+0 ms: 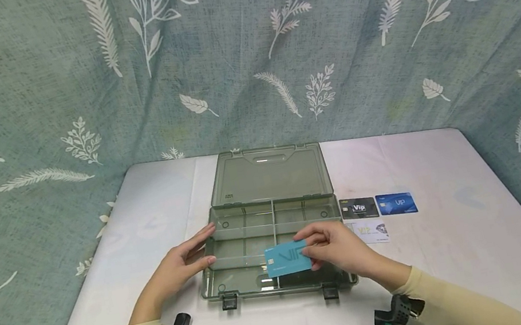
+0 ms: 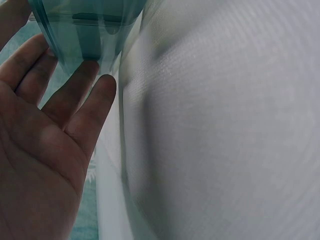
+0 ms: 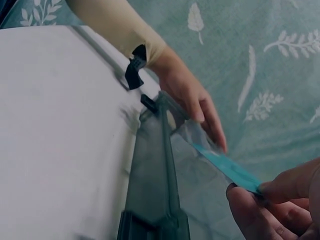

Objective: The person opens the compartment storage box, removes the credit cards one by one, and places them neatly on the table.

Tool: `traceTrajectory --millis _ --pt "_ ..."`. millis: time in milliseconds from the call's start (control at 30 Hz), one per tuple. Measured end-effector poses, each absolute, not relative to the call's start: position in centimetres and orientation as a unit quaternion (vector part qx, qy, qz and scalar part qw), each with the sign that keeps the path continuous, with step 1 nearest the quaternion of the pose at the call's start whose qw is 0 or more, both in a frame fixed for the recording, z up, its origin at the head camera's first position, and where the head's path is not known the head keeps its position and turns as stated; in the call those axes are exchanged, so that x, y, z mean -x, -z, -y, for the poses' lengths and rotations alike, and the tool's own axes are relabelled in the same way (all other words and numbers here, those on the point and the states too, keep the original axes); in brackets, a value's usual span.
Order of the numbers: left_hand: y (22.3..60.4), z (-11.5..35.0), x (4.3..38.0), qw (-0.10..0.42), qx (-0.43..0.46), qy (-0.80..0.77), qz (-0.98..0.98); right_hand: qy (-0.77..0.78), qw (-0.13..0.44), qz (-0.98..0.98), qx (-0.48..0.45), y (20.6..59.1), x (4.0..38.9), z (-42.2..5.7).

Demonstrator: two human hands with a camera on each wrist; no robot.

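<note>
A teal VIP card (image 1: pixel 285 258) is pinched between the thumb and fingers of my right hand (image 1: pixel 333 247), above the front compartments of a translucent green-grey divided box (image 1: pixel 240 282). In the right wrist view the teal card (image 3: pixel 227 167) appears nearly edge-on, gripped at one end by the right hand (image 3: pixel 280 210). My left hand (image 1: pixel 174 267) touches the box's left wall with its fingertips. Its fingers look extended against the box side (image 2: pixel 85 30) in the left wrist view, where the left hand (image 2: pixel 50 130) shows its palm. The box lid (image 1: pixel 270 175) lies folded back behind.
Right of the box lie a black Vip card (image 1: pixel 359 209), a blue VIP card (image 1: pixel 396 204) and a white VIP card (image 1: pixel 371 231), partly hidden by the right hand. Two latches (image 1: pixel 229 301) hang at the box front. A leaf-patterned cloth (image 1: pixel 232 63) rises behind the white table (image 1: pixel 458 244).
</note>
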State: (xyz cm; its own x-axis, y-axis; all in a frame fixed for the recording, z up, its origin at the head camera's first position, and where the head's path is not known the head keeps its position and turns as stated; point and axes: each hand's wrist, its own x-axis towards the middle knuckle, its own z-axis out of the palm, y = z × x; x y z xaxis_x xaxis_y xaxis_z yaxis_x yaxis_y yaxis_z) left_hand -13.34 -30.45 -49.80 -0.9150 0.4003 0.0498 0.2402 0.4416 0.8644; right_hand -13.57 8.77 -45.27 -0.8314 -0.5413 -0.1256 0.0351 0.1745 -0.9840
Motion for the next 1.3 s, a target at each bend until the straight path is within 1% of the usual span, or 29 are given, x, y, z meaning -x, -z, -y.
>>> traceTrajectory --millis 467,900,1300 --pt "49.8 30.5 13.4 0.086 -0.189 -0.499 -0.841 0.615 0.224 -0.743 0.141 45.5 13.7 -12.1" --pt "50.0 30.7 13.4 0.087 -0.196 -0.503 -0.837 0.611 0.183 -0.76 0.124 45.6 13.3 -15.6" --pt "49.9 30.7 13.4 0.089 -0.194 -0.503 -0.838 0.609 0.155 -0.775 0.06 45.5 13.1 -18.8"
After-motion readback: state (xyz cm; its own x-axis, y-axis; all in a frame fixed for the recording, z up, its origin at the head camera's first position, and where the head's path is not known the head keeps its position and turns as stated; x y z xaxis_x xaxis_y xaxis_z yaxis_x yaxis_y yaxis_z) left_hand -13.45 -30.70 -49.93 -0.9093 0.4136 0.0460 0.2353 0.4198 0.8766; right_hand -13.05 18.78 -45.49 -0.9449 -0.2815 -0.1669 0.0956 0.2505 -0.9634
